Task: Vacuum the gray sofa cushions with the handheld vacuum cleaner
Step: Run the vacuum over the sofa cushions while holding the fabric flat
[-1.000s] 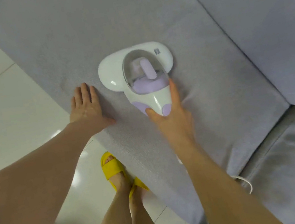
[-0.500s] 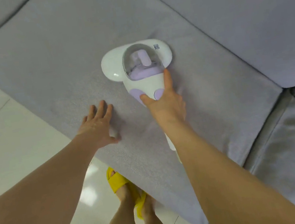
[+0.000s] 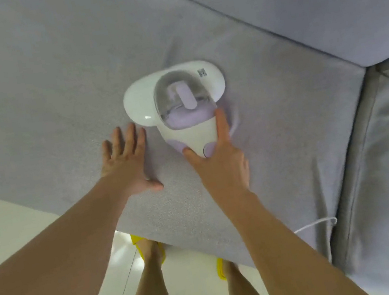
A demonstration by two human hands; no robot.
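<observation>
Nearest to me, low in the frame, are my two legs and yellow slippers [image 3: 137,240] on the pale floor [image 3: 7,220], tucked against the front edge of the gray sofa cushion [image 3: 50,94].

Above that, my left hand [image 3: 124,165] lies flat on the cushion left of centre, fingers straight and spread, holding nothing. My right hand [image 3: 219,161] sits just right of it and grips the handheld vacuum cleaner [image 3: 175,99] by its rear handle: thumb on the left flank, forefinger stretched along the right flank, the remaining fingers hidden beneath, so I cannot tell how tightly they wrap.

The vacuum cleaner rests flat on the cushion at frame centre. Its long axis runs from my right palm toward the upper edge, leaning slightly left, with the wide white head farthest from me. My left fingertips are just beside the head's lower left corner, apart from it.

Unswept fabric stretches beyond the head toward the back cushion [image 3: 292,2] at upper right, so I judge the coming stroke pushes that way. A white cord [image 3: 314,223] trails at lower right.
</observation>
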